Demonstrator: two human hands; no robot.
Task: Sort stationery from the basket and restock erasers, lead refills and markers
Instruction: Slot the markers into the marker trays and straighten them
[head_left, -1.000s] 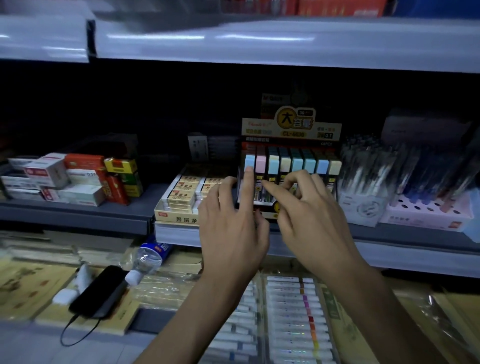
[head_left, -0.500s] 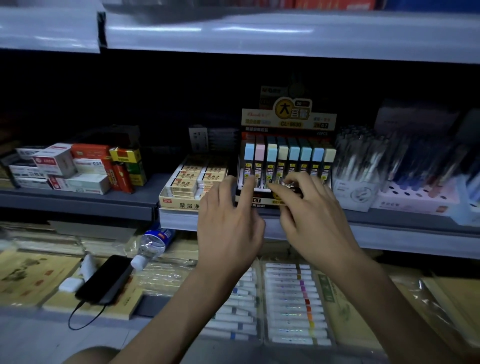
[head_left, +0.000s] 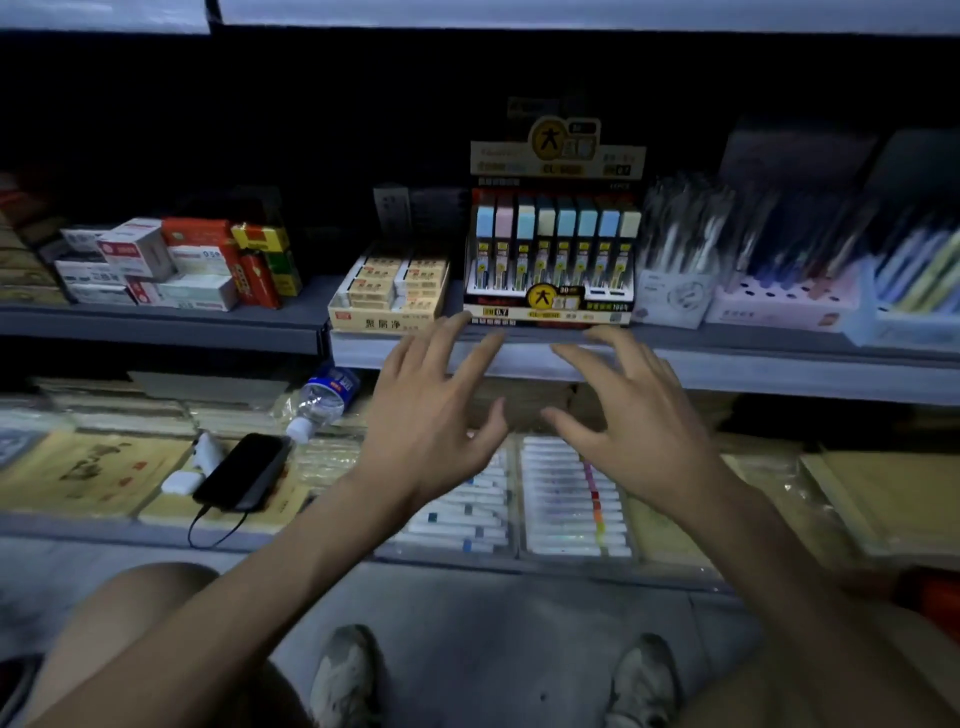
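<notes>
A lead refill display box (head_left: 550, 304) stands on the middle shelf (head_left: 727, 364), filled with a row of pastel-capped refill cases (head_left: 556, 244). To its left is a yellow carton of erasers (head_left: 389, 296). My left hand (head_left: 431, 410) and my right hand (head_left: 628, 421) hover in front of the shelf edge, just below the display, fingers spread and holding nothing. Trays of markers (head_left: 566, 499) lie on the lower shelf beneath my hands. No basket is in view.
Small boxes (head_left: 171, 265) are stacked at the shelf's left. Pen holders (head_left: 675, 280) and more pens fill the right. A water bottle (head_left: 322, 400), a black phone (head_left: 244, 473) on a cable and a white charger lie on the lower shelf. My knees and shoes show below.
Both hands have pulled back and down from the lead refill display, and their fingers have spread apart. The view has tilted downward, showing my knees and shoes.
</notes>
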